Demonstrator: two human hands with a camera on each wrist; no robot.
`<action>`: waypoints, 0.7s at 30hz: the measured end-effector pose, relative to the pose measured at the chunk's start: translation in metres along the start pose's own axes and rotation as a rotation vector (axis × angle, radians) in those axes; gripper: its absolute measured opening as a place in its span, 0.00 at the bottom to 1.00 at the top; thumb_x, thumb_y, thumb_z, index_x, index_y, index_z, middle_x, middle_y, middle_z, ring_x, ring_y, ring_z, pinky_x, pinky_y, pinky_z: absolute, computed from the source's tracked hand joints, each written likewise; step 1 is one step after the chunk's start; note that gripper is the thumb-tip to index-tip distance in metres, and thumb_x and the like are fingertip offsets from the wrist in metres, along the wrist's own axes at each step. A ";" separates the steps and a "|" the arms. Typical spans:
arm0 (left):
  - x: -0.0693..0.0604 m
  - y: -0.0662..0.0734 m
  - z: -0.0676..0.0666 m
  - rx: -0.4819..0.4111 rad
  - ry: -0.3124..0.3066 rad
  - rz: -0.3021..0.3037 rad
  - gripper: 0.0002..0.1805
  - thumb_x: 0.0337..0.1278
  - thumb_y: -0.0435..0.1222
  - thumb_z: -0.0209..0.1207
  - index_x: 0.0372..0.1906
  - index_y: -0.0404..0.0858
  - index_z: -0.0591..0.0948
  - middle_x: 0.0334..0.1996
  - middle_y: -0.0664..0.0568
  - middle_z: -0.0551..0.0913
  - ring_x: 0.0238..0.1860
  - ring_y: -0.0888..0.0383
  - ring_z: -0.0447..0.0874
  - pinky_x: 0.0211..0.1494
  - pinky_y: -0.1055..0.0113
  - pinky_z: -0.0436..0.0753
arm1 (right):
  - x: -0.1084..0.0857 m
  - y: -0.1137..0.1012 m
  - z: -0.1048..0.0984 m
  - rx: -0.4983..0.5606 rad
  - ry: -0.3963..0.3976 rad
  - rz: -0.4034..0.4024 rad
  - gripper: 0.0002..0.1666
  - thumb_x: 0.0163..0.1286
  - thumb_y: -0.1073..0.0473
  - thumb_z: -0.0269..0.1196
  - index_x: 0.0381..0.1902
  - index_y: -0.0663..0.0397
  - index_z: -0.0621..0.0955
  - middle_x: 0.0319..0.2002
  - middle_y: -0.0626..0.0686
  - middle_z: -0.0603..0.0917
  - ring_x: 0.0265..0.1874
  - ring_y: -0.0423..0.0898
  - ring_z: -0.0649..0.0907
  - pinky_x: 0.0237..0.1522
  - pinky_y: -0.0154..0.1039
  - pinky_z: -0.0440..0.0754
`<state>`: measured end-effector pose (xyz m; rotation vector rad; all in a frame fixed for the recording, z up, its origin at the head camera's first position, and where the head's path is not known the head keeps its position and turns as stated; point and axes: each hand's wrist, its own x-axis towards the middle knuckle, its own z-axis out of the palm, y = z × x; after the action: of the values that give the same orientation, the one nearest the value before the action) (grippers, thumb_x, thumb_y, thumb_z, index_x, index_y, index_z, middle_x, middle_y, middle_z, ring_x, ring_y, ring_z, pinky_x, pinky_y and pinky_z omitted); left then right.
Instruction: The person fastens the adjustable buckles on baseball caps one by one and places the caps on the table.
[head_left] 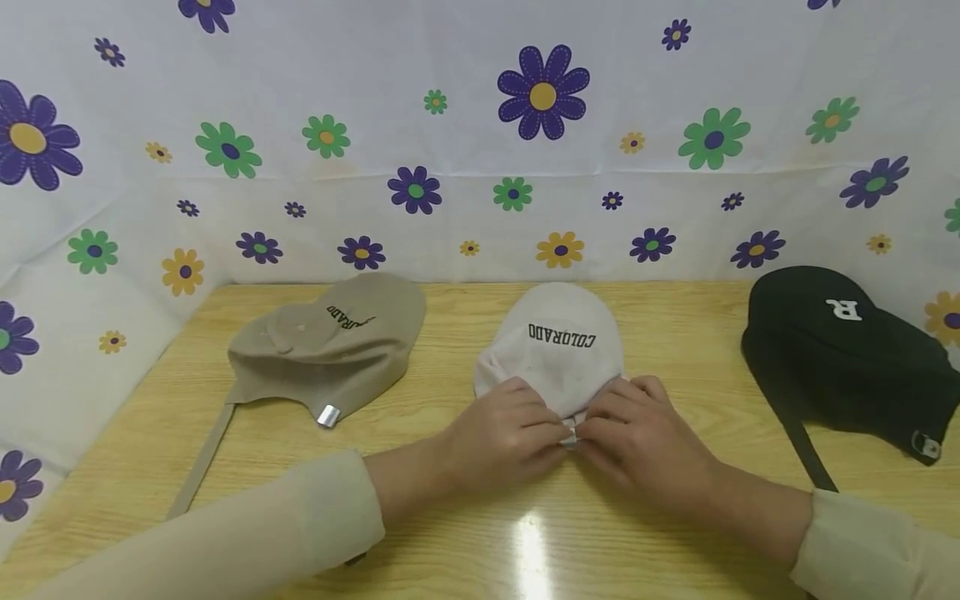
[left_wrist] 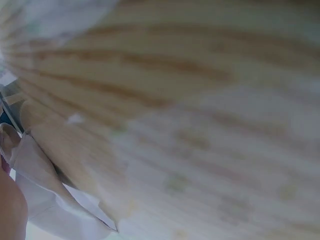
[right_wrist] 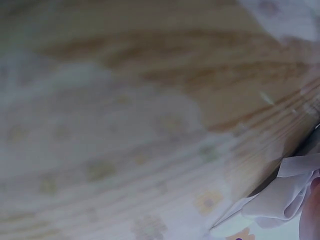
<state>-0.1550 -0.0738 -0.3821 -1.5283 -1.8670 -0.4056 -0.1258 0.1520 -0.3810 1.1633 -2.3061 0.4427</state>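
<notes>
A pale, whitish baseball cap point(head_left: 558, 367) with COLORADO lettering lies in the middle of the table, its lettering upside down in the head view. At its near edge my left hand point(head_left: 510, 433) and right hand point(head_left: 637, 442) meet, fingertips pinching the cap's strap from either side. Between the fingertips shows a small silvery buckle point(head_left: 570, 433), partly hidden by them. Cap fabric point(left_wrist: 45, 185) appears at the lower left of the left wrist view. A loop of pale strap point(right_wrist: 297, 165) shows at the right edge of the right wrist view.
A khaki cap point(head_left: 352, 350), its strap hanging toward the near left, lies on the wooden table point(head_left: 450, 525). To the right is a black cap point(head_left: 840, 367) with a white R and a metal buckle. A flower-printed cloth point(head_left: 465, 125) hangs behind the table.
</notes>
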 end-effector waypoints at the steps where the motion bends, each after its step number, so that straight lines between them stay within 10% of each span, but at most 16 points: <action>1: 0.000 0.000 0.000 -0.015 -0.001 -0.011 0.05 0.52 0.37 0.69 0.34 0.41 0.89 0.31 0.59 0.89 0.32 0.66 0.84 0.42 0.72 0.78 | 0.000 0.000 0.000 0.001 -0.002 0.003 0.07 0.54 0.56 0.74 0.32 0.43 0.86 0.33 0.40 0.81 0.39 0.40 0.77 0.45 0.42 0.67; 21: -0.002 -0.004 0.001 -0.100 -0.026 -0.078 0.06 0.50 0.39 0.71 0.33 0.42 0.89 0.29 0.60 0.88 0.32 0.67 0.83 0.45 0.73 0.78 | -0.001 0.001 -0.002 0.001 -0.010 0.021 0.04 0.57 0.57 0.70 0.31 0.43 0.85 0.34 0.40 0.81 0.40 0.40 0.77 0.46 0.43 0.67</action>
<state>-0.1587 -0.0756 -0.3840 -1.5358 -1.9568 -0.5242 -0.1255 0.1540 -0.3804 1.1455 -2.3289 0.4461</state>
